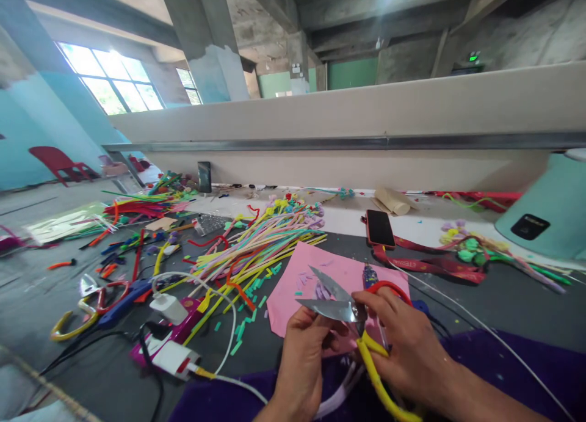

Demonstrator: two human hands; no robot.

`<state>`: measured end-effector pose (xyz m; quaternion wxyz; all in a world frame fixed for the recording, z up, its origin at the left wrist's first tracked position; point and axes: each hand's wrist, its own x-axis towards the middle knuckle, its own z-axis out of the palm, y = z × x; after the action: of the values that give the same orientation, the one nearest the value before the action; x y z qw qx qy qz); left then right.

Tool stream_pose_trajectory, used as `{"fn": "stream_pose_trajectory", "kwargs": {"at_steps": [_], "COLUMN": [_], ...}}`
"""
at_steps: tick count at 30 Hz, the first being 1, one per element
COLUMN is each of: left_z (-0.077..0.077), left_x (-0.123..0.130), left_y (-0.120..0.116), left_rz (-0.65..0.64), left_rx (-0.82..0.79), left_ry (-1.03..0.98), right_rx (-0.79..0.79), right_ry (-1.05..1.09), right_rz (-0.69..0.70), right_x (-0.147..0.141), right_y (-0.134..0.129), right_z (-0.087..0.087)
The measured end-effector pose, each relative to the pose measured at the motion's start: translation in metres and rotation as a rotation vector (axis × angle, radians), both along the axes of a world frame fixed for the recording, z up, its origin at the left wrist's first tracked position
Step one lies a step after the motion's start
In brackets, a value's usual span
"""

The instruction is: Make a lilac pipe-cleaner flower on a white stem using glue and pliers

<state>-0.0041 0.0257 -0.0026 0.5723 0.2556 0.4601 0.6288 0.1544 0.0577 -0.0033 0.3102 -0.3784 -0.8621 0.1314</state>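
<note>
In my right hand (405,333) is a pair of scissors (336,310) with red and yellow handles; the blades are spread apart and point left. My left hand (302,364) is closed, its fingers pinching lilac pipe cleaners (341,392) just under the lower blade. Their long ends hang below between my hands, and lilac tips show above near the blades. Whether a blade touches them I cannot tell. Beneath lies a pink sheet (286,294) with small lilac clippings on it. Short teal clippings (242,330) are scattered to its left.
Beyond the sheet lies a heap of coloured pipe cleaners (251,251). A second pair of scissors (94,306) rests at left, near a purple power strip (183,330) with white chargers and cables. A phone (379,228) with a red lanyard and a teal bin (549,208) stand right.
</note>
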Motion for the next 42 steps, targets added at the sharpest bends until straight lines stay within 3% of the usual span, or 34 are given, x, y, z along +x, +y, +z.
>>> {"fn": "stream_pose_trajectory", "kwargs": {"at_steps": [42], "left_z": [0.0014], "left_x": [0.0015], "left_y": [0.0016], "left_rz": [-0.024], "left_rx": [0.000], "left_ry": [0.080], "right_rx": [0.002], "right_ry": [-0.012], "right_rz": [0.013], "right_x": [0.0002], "right_y": [0.0013], "right_z": [-0.0055]}}
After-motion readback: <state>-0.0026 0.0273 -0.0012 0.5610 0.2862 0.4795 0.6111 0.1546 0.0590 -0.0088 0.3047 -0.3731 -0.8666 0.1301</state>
